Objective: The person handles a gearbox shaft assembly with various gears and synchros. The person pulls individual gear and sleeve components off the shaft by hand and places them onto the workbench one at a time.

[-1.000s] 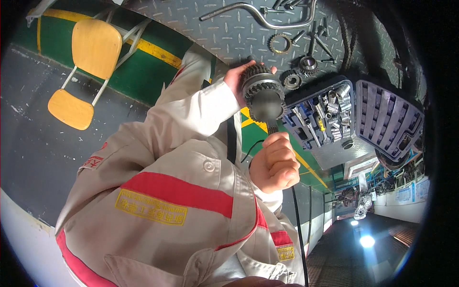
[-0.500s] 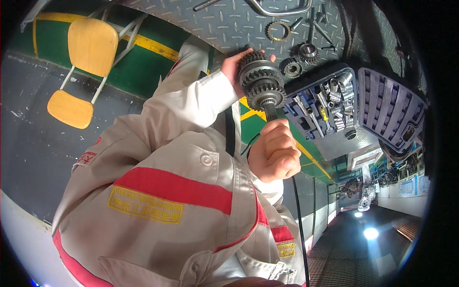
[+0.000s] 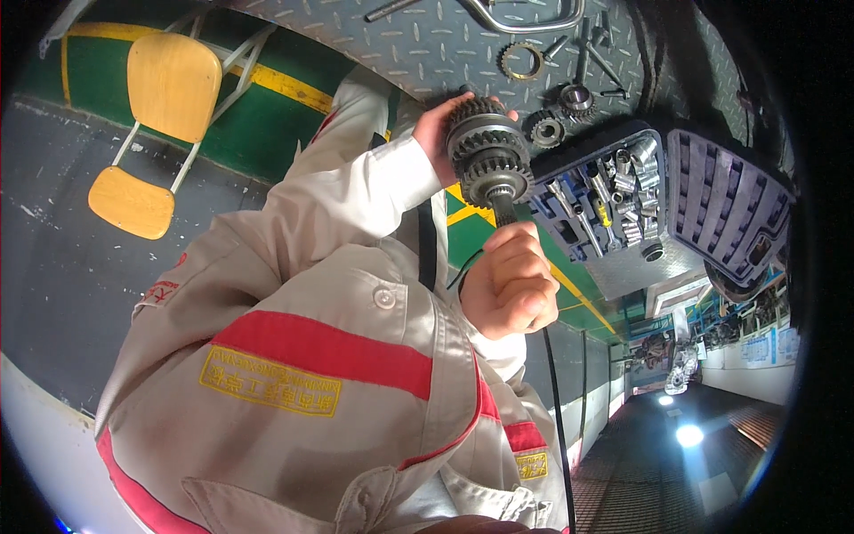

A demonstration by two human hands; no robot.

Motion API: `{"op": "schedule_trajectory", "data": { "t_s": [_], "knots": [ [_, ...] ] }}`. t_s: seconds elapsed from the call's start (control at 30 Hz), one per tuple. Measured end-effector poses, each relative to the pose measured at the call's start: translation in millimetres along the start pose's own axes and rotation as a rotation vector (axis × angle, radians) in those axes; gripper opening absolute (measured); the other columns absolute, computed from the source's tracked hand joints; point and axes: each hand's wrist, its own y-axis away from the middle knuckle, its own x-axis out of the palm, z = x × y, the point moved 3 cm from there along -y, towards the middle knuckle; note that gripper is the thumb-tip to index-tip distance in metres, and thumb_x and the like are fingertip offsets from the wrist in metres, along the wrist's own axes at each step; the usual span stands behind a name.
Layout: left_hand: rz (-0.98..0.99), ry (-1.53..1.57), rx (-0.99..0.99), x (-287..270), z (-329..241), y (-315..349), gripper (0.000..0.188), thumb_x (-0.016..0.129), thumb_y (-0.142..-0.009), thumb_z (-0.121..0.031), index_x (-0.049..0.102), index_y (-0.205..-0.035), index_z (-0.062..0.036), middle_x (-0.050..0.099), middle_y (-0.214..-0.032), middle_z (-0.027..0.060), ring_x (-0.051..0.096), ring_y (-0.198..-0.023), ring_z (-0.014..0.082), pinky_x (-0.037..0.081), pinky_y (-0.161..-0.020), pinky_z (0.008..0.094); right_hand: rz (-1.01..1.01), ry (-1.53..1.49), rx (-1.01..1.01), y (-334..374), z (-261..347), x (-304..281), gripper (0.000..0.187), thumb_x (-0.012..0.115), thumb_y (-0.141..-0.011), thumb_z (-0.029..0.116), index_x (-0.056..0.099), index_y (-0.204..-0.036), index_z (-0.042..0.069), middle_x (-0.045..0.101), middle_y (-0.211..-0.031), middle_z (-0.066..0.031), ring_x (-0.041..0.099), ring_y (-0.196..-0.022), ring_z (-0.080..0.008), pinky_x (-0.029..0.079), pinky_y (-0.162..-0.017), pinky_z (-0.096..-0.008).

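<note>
Metal bench (image 3: pixel 436 49) past gear shaft (image 3: pixel 494 167), my L hand (image 3: pixel 431 132) grasping its gears (image 3: pixel 473 113), R hand (image 3: pixel 511 282) clenched on near end, skt set (image 3: pixel 624 181) to R

We counted two hands, one left hand (image 3: pixel 433 133) and one right hand (image 3: pixel 510 283), and between them one gear shaft (image 3: pixel 489 153) with at least three toothed wheels. On the far side, one tread-plate bench (image 3: pixel 391 49) carried one toothed ring (image 3: pixel 506 64), two loose gears (image 3: pixel 577 102), one bent bar (image 3: pixel 534 28) and several bolts (image 3: pixel 604 64), too crowded for us to number. To the right we found one tool case (image 3: pixel 731 200) in two halves; its sockets (image 3: pixel 642 158) defied a sure count, but we distinguished one yellow-handled tool (image 3: pixel 603 214). To the left, one chair (image 3: pixel 173 86) showed two wood-coloured panels. We also noted one black cable (image 3: pixel 558 418) on the near side and two lamps (image 3: pixel 689 435) at the right.
</note>
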Motion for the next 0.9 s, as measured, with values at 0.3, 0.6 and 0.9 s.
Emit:
{"op": "schedule_trajectory", "data": {
  "t_s": [0.3,0.6,0.9],
  "knots": [
    [0.007,-0.011,0.065,6,3,1,0.039,0.044,-0.092,-0.029,0.053,-0.112,0.0023,0.059,-0.112,0.0153,0.049,-0.119,0.0317,0.042,-0.099,0.0492,-0.005,-0.002,0.011,1,1,4,0.036,0.045,-0.091,0.017,0.032,-0.057,0.01,0.032,-0.049,0.0005,0.031,-0.044,-0.0117,0.041,-0.055,-0.0328],
    [-0.034,-0.006,0.057,10,9,0,0.046,0.043,-0.092,-0.037,0.053,-0.111,0.0041,0.058,-0.113,0.0168,0.048,-0.119,0.0327,0.038,-0.101,0.0527,-0.043,0.011,0.059,-1,1,3,0.039,0.044,-0.094,0.022,0.033,-0.058,0.012,0.032,-0.05,0.0015,0.032,-0.045,-0.0108,0.041,-0.06,-0.0323],
    [0.033,-0.119,0.053,7,-2,4,0.047,0.044,-0.093,-0.04,0.053,-0.112,0.0016,0.057,-0.116,0.0176,0.05,-0.118,0.0339,0.041,-0.099,0.0509,-0.007,0.035,0.061,5,1,-2,0.041,0.042,-0.095,0.022,0.033,-0.057,0.011,0.032,-0.05,0.0011,0.032,-0.046,-0.0112,0.041,-0.06,-0.0325]
  ]
}}
